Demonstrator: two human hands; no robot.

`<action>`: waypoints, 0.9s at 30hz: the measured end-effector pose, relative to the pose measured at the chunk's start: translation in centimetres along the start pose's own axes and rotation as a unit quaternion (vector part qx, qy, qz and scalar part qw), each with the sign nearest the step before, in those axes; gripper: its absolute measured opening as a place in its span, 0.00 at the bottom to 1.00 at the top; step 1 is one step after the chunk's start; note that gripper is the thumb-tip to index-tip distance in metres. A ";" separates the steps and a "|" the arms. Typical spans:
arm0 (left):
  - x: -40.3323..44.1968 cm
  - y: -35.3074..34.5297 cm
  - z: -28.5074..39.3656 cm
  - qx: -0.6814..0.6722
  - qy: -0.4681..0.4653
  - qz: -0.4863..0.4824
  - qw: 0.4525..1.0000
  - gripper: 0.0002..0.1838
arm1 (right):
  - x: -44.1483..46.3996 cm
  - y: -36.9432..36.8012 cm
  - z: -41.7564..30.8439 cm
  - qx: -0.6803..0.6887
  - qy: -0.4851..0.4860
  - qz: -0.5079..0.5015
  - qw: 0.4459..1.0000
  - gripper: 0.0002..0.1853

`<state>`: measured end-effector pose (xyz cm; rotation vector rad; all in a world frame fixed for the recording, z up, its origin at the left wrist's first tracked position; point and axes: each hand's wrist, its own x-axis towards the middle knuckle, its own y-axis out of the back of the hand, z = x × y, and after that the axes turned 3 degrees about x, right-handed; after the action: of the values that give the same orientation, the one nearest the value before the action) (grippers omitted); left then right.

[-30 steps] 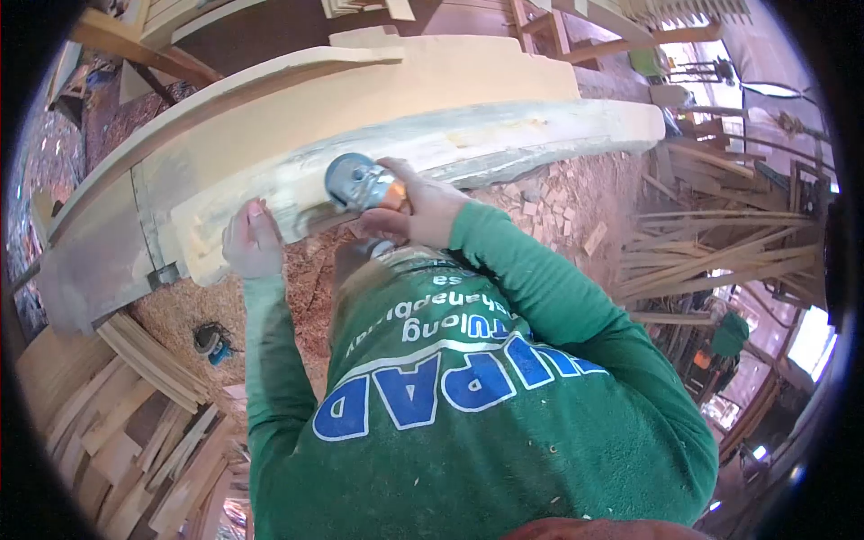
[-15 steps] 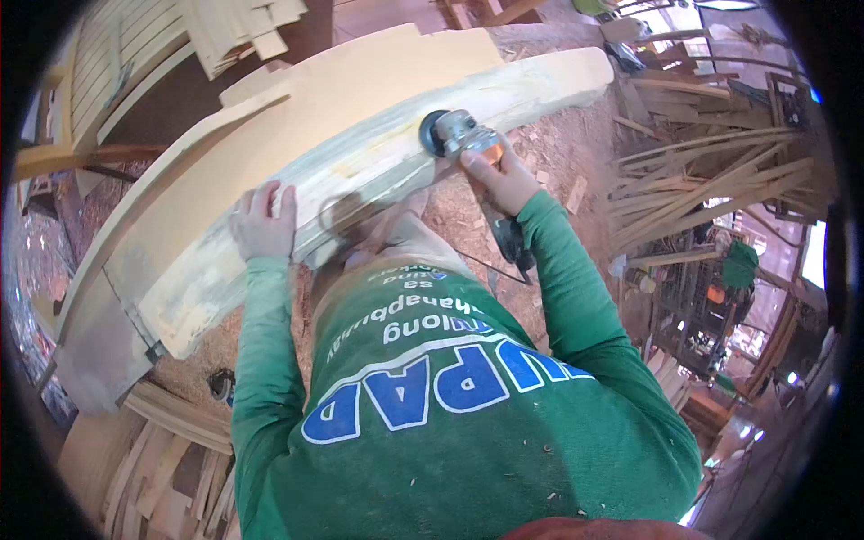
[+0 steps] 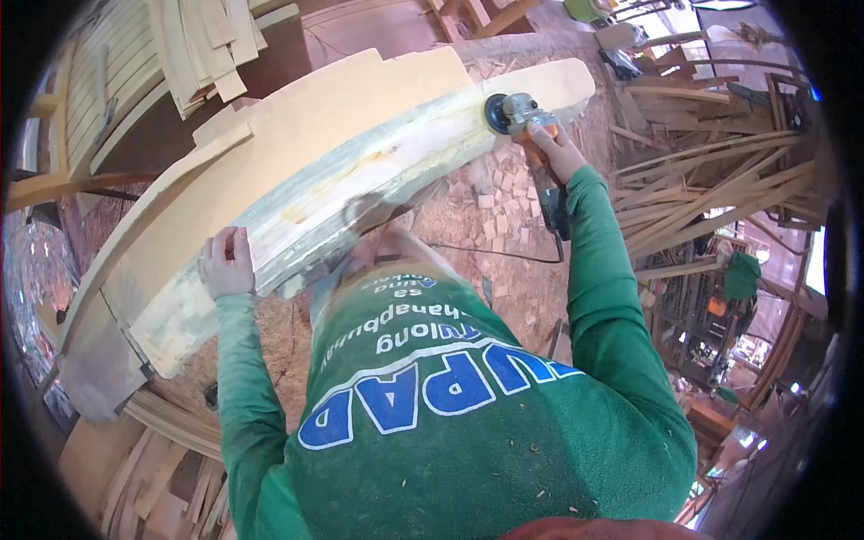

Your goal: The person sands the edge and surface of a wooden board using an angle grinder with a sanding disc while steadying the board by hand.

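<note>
My right hand point(image 3: 555, 148) grips an orange and grey angle grinder point(image 3: 533, 126). The grinder's dark round disc point(image 3: 496, 113) meets the pale face of a long curved wooden piece point(image 3: 360, 171), near its far right end. White and grey smears, like filler or dust, streak this face. Toward the other end, my left hand point(image 3: 225, 263) lies on the wood, its fingers a little bent and holding nothing. A dark power cord point(image 3: 486, 255) trails from the grinder's rear across the floor toward my legs.
Small wood blocks and shavings point(image 3: 506, 202) litter the floor beyond my legs. Long thin wood strips point(image 3: 711, 193) are heaped at the right. More planks point(image 3: 162, 477) lie at lower left, and loose boards point(image 3: 207, 45) are stacked at upper left.
My right hand has carried the grinder rightward along the wood, toward its far end. My left hand has shifted left and slightly down in the view, still on the wood. The view has also moved a little.
</note>
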<state>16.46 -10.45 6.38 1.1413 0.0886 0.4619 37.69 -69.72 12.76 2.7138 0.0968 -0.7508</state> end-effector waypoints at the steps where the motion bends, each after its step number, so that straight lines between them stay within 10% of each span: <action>1: 0.0 0.0 0.1 -0.005 0.004 0.004 1.000 0.11 | 0.6 0.6 -0.5 0.010 0.006 -0.016 1.000 0.48; 27: -2.1 2.3 -6.8 0.014 -0.027 0.034 0.999 0.16 | -12.8 -31.8 -8.2 -0.141 0.058 -0.234 0.960 0.46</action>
<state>11.85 -4.73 5.25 1.1870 0.0081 0.4913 25.93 -36.76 16.73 2.4748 0.8315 -0.6358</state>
